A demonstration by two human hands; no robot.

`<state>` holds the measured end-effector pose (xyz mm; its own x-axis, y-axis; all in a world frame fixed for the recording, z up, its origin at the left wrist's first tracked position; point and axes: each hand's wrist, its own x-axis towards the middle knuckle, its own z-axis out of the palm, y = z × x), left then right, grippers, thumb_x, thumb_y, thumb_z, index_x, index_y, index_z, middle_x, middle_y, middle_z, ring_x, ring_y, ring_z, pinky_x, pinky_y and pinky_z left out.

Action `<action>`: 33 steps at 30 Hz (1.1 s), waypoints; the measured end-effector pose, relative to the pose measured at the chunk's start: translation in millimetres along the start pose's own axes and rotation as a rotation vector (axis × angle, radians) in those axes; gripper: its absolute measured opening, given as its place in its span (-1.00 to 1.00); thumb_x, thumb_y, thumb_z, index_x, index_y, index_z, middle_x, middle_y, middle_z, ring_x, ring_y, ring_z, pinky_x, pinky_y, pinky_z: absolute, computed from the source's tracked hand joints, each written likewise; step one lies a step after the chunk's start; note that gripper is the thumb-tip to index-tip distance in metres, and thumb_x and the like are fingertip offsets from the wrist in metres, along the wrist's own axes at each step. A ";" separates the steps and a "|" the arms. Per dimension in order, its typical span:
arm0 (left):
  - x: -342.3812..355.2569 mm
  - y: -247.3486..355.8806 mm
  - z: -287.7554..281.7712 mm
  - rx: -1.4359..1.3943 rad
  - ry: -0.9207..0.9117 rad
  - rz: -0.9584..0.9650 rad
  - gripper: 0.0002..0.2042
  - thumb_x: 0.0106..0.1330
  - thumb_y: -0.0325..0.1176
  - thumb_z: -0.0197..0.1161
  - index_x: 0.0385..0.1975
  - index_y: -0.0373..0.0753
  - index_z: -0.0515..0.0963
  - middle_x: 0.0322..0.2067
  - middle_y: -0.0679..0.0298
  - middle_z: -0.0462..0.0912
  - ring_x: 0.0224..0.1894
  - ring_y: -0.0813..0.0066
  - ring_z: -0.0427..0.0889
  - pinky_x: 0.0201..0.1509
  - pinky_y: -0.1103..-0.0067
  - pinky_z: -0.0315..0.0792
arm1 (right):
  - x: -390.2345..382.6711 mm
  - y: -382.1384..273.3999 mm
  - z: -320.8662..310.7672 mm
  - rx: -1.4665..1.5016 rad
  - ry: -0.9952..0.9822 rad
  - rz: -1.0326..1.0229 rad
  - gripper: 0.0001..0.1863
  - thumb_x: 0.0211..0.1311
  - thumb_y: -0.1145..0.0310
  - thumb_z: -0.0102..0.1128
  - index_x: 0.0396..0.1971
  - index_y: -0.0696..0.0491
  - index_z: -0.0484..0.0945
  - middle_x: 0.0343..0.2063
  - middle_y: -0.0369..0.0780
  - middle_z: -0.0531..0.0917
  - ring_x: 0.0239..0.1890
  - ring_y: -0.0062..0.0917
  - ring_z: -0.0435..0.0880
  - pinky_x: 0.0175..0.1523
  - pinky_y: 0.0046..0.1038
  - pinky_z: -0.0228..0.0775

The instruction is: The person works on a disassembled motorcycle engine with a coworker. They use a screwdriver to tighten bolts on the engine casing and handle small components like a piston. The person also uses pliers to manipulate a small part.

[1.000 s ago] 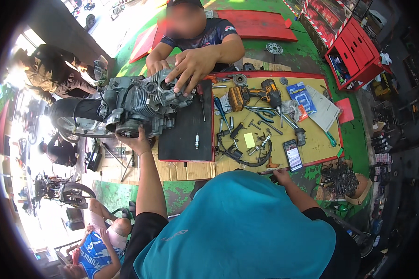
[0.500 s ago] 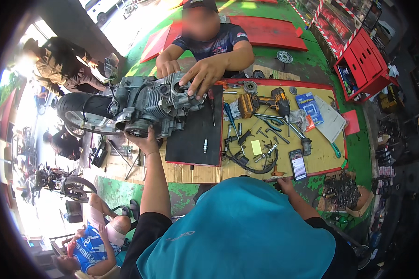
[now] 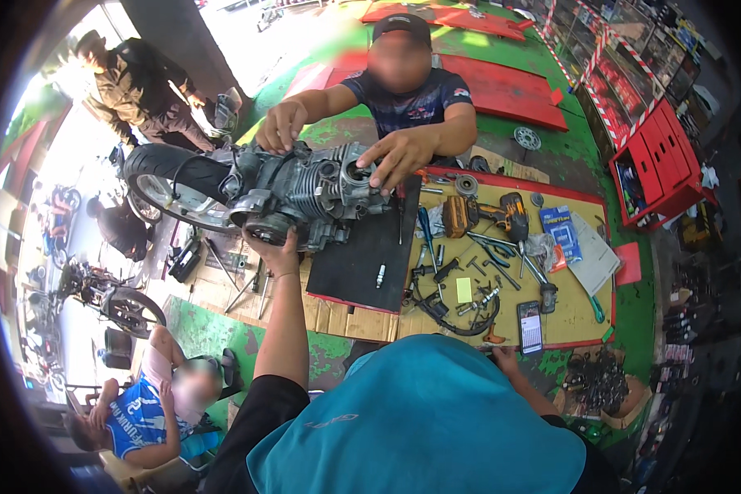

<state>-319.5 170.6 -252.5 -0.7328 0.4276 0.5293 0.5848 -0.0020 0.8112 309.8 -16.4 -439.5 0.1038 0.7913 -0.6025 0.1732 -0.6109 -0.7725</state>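
My left hand (image 3: 273, 253) grips the round housing at the lower near side of a grey motorcycle engine (image 3: 305, 185), its fingers curled against the metal. A co-worker opposite has one hand (image 3: 402, 156) on the engine's cylinder end and the other (image 3: 281, 128) over its far side. The engine rests partly over a black mat (image 3: 358, 280), where a spark plug (image 3: 380, 276) lies. My right hand (image 3: 506, 360) is at the near edge of the tan work board (image 3: 572, 325), beside a phone (image 3: 530, 327); its fingers are mostly hidden.
On the board lie an orange-black impact wrench (image 3: 514, 216), pliers (image 3: 494, 244), a dark cable (image 3: 477, 327), a yellow note (image 3: 464, 290) and a blue packet (image 3: 561, 235). A wheel (image 3: 177, 177) stands left of the engine. A red tool cabinet (image 3: 660, 160) is at right. A seated person (image 3: 152, 412) is at lower left.
The view has shifted, so the scene sits further right and lower. The co-worker's one hand has moved left along the engine's far side. My left hand keeps its hold on the housing.
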 end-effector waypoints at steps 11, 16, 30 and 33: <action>-0.7 3.2 -0.7 -0.009 0.001 -0.004 0.18 -0.09 -0.14 0.61 0.49 -0.40 -0.06 0.38 -0.14 0.16 0.47 -0.05 0.14 0.56 0.24 0.00 | -2.5 -9.4 -5.9 -0.050 -0.082 0.020 -0.57 0.37 0.11 0.10 -0.16 0.24 0.62 -0.43 -0.08 0.77 -0.55 -0.39 0.72 -0.51 -0.41 0.43; -0.1 -0.5 0.1 -0.017 0.028 0.015 0.22 -0.17 -0.10 0.66 0.47 -0.38 -0.02 0.38 -0.16 0.17 0.45 -0.09 0.16 0.54 0.20 0.06 | -2.1 -11.7 -7.0 -0.056 -0.140 0.028 -0.53 0.38 0.09 0.10 -0.09 0.25 0.61 -0.40 -0.07 0.76 -0.50 -0.38 0.74 -0.44 -0.34 0.49; -1.3 4.1 -1.8 -0.034 -0.004 -0.026 0.19 -0.07 -0.14 0.60 0.50 -0.40 -0.08 0.43 -0.15 0.11 0.51 -0.06 0.07 0.58 0.22 -0.05 | 22.5 -415.4 172.9 -0.555 -0.053 -0.747 -0.58 0.22 0.10 0.32 -0.14 0.16 0.62 -0.35 -0.07 0.73 -0.31 -0.21 0.73 -0.13 -0.28 0.51; -1.3 3.4 5.6 -0.011 -0.008 -0.007 0.22 -0.11 -0.10 0.63 0.49 -0.40 -0.08 0.42 -0.17 0.10 0.50 -0.10 0.09 0.58 0.20 -0.02 | 55.9 -447.0 220.3 -0.609 -0.003 -0.771 -0.54 0.11 0.14 0.42 -0.09 0.11 0.56 -0.27 -0.04 0.73 -0.19 -0.12 0.72 -0.05 -0.19 0.53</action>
<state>-314.7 175.0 -251.8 -0.7342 0.4348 0.5214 0.5756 -0.0084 0.8177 22.4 295.6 -172.1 -0.2521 0.9674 0.0220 0.6676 0.1903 -0.7197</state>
